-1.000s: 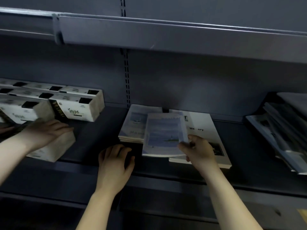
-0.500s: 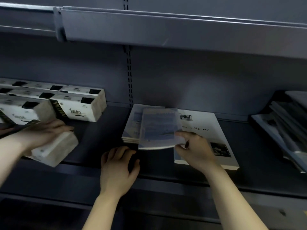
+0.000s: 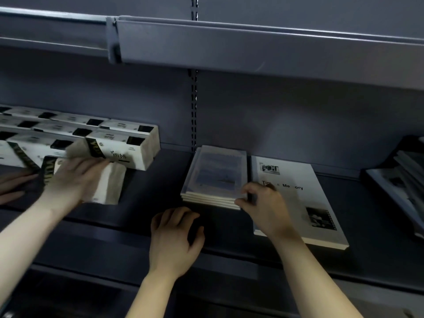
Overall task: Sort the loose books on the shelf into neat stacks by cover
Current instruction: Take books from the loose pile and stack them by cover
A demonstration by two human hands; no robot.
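Your right hand (image 3: 261, 203) pinches the blue-cover stack (image 3: 215, 177) at its near right corner — it lies left of those fingers, long axis pointing away. Your left hand (image 3: 176, 235), loosely curled and empty, rests before it.

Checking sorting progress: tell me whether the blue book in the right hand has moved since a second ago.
Yes. The blue book went left off the white book and now tops the blue stack beside it, right hand pinching its corner.
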